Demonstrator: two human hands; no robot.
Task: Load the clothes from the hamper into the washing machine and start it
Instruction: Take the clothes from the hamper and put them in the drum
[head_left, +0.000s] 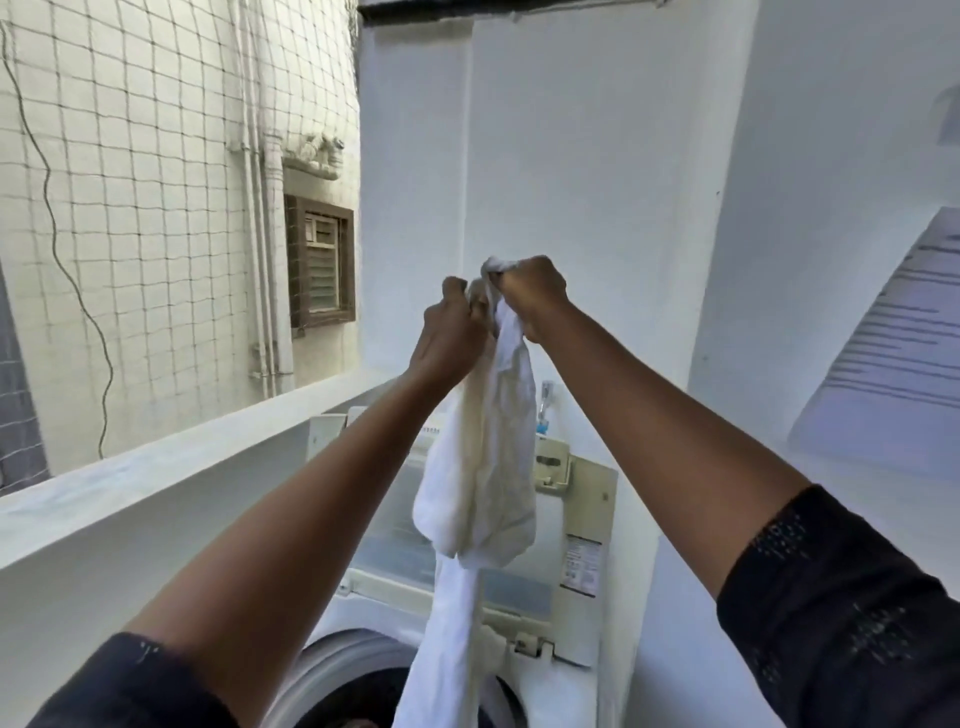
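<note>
A white garment (485, 467) hangs from both my raised hands above the washing machine (550, 691). My left hand (452, 332) grips its top edge on the left and my right hand (532, 293) grips it just beside, the two hands nearly touching. The cloth drapes down in folds, and its lower end reaches the round drum opening (358, 686) at the bottom of the view. The machine's lid (582, 525) stands raised behind the cloth. The hamper is out of view.
A white ledge (171, 478) runs along the left, with netting (130, 182) and a tiled wall with a window beyond it. A white wall stands close behind and to the right of the machine. A water tap (544, 405) sticks out behind the lid.
</note>
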